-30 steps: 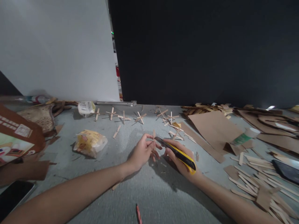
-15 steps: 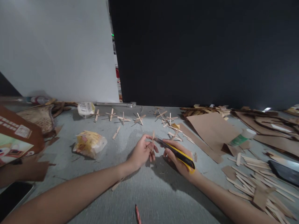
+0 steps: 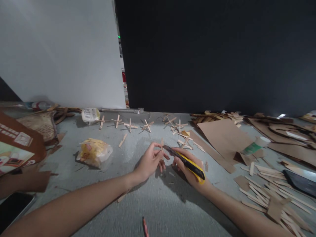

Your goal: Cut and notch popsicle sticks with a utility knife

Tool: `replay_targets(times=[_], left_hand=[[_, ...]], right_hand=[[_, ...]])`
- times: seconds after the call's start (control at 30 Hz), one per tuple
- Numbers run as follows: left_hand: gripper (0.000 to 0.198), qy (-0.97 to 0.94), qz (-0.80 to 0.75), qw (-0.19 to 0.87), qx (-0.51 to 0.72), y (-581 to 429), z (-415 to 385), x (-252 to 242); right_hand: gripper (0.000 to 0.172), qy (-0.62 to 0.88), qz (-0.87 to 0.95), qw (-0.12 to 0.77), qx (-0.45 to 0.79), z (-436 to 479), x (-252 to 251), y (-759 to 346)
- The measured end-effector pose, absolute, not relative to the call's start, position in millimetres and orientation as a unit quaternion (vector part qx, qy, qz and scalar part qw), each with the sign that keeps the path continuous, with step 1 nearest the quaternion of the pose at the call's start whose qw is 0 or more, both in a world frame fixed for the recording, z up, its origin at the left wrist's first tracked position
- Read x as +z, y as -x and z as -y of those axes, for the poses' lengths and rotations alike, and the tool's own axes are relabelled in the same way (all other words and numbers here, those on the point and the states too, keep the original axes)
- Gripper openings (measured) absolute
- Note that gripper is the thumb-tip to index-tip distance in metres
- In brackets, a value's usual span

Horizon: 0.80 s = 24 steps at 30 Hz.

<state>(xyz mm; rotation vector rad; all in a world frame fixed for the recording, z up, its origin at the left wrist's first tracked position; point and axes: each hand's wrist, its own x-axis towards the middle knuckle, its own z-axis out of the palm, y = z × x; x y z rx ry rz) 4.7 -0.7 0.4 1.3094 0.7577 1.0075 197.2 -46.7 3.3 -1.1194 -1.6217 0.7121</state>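
Between the fingertips of my left hand (image 3: pixel 150 159) a small wooden craft stick (image 3: pixel 162 143) is pinched, its upper end showing upright. My right hand (image 3: pixel 189 168) is wrapped round a yellow and black utility knife (image 3: pixel 189 162). The knife's tip points left and lies at or close against the stick; exact contact is too small to tell. Beyond my hands stand several crossed pieces made of craft sticks, one of them a crossed stick piece (image 3: pixel 147 126). A single short stick (image 3: pixel 122 140) lies to their left.
Loose craft sticks (image 3: pixel 259 194) and a dark phone (image 3: pixel 300 182) lie at right, near cardboard (image 3: pixel 224 138) and a green-white cup (image 3: pixel 255 146). A plastic food bag (image 3: pixel 95 153), a brown bag (image 3: pixel 19 144) and another phone (image 3: pixel 16 209) are left. A red pen-like object (image 3: pixel 145 227) lies in front.
Both hands keep nearly the same place and hold. The knife has shifted very slightly, and the left fingers have moved a little around the stick.
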Motion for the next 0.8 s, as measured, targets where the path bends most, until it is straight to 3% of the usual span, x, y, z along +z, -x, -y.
replay_targets(times=[0.37, 0.8], left_hand=[[0.053, -0.552, -0.350, 0.612, 0.445, -6.4, 7.1, 4.5], [0.054, -0.550, -0.320, 0.641, 0.428, -1.9, 3.4, 9.1]], right_hand=[[0.037, 0.453, 0.718, 0.482, 0.217, 47.9, -0.5, -199.8], [0.042, 0.464, 0.677, 0.488, 0.299, 49.2, 6.9, -197.5]])
